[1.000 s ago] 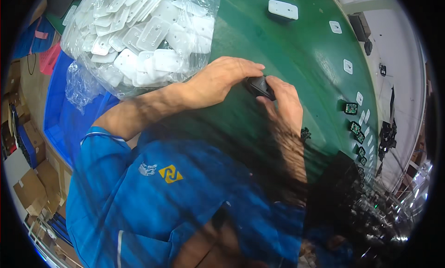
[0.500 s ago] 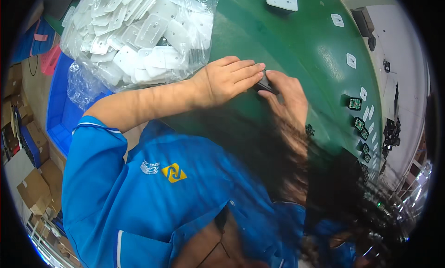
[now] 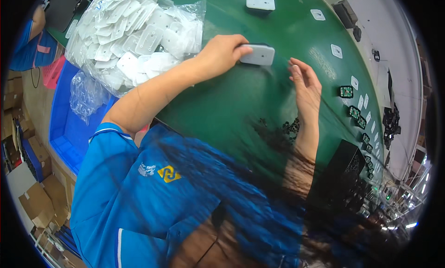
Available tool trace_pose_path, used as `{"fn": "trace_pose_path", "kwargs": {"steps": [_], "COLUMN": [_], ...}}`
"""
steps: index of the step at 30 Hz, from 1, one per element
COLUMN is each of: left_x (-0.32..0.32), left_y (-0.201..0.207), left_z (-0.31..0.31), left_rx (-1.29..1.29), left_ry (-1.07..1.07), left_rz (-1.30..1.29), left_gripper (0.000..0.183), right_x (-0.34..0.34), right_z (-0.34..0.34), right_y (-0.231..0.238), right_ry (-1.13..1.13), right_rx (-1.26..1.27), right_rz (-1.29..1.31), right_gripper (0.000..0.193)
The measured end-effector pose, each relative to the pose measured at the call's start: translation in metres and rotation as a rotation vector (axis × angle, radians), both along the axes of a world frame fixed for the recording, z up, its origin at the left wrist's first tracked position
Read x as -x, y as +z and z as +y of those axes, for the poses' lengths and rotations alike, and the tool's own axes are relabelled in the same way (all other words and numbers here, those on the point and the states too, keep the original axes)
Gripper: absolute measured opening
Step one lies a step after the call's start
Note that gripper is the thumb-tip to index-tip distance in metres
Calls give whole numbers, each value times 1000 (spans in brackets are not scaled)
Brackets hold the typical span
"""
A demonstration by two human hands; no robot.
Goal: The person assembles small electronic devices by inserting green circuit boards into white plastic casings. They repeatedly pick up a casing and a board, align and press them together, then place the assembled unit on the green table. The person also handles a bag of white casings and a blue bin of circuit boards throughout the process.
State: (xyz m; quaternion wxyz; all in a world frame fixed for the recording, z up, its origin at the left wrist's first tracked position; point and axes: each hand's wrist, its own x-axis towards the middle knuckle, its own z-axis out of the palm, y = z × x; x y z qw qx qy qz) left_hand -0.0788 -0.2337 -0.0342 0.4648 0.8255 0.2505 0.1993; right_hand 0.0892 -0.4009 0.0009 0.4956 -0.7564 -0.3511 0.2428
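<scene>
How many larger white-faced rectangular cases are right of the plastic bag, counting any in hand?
2. The nearer case is in the grip of the left hand; the farther case is on the green table, near the top edge. The dark lower right could hide others.

The worktop [image 3: 222, 113] is green, with a pale streaked patch at two o'clock. The case [image 3: 257, 55] at one o'clock is light grey. Toward eleven, the plates [image 3: 150, 38] are white, dotted with small holes. The bin [image 3: 69, 133] at nine is bright blue, the basket [image 3: 54, 73] at ten pink. At eight, the shirt [image 3: 116, 184] is blue, with white trim and a yellow diamond badge [image 3: 168, 174].
</scene>
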Motion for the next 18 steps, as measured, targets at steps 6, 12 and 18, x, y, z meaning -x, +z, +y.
{"fn": "trace_pose_path", "kwargs": {"steps": [6, 12, 18], "left_x": [-51, -115, -108], "left_y": [3, -5, -11], "left_z": [8, 28, 38], "left_rx": [387, 207, -72], "left_ry": [-16, 25, 133], "left_rz": [-16, 117, 231], "left_gripper": [33, 35, 33], "right_x": [-8, -18, -21], "right_z": [-35, -63, -116], "right_y": [4, 4, 5], "right_ry": [-151, -225, -338], "right_rx": [-97, -156, 29], "right_rz": [135, 111, -154], "right_gripper": [23, 20, 18]}}
